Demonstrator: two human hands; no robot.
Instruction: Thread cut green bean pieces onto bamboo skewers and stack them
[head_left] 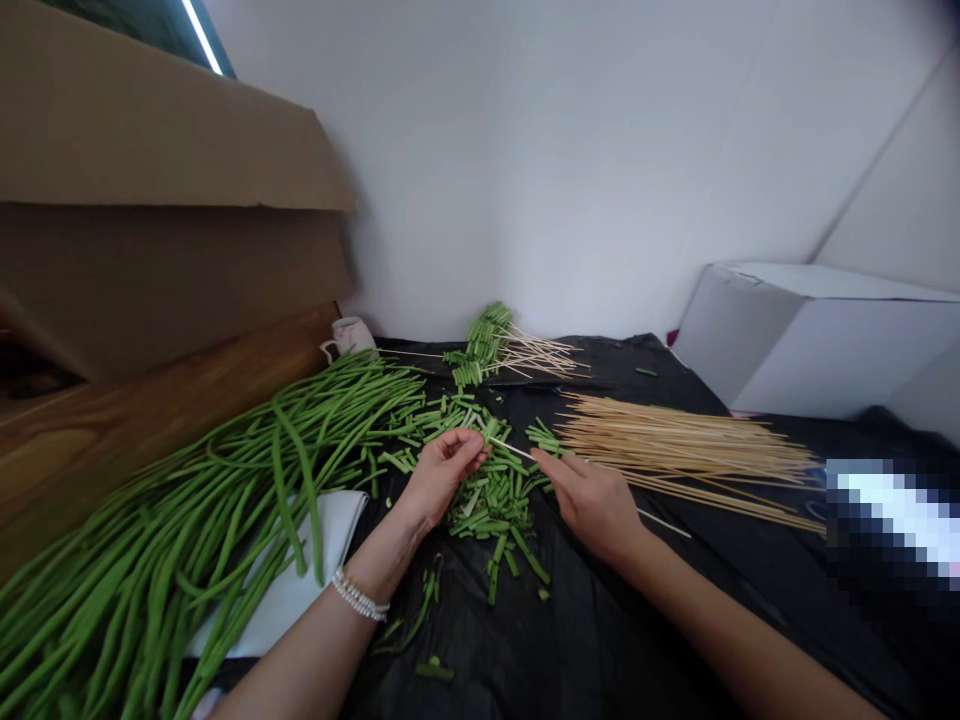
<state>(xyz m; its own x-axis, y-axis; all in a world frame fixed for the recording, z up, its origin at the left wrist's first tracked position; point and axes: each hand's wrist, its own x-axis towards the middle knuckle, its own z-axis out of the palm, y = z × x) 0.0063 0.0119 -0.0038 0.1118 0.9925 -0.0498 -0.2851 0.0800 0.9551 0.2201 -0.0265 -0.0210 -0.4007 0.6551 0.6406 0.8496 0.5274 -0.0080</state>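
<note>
My left hand (444, 468) is closed in a pinch around a short cut piece of green bean (489, 432). A thin wooden skewer (511, 447) runs from that piece to my right hand (596, 502), whose fingers are wrapped round it; its other end sticks out behind the hand. Whether the tip has gone into the bean is too small to tell. Beneath both hands lies a loose pile of cut bean pieces (491, 510). Beyond them, bean pieces threaded in rows on skewers (487, 335) are stacked near the wall.
Long whole green beans (180, 530) spread across the left, partly over a white sheet (281, 610). Bare wooden skewers (690, 440) lie bundled at right. A mug (354, 336), a cardboard box (172, 150) and a white box (795, 335) border the black plastic cover (600, 630).
</note>
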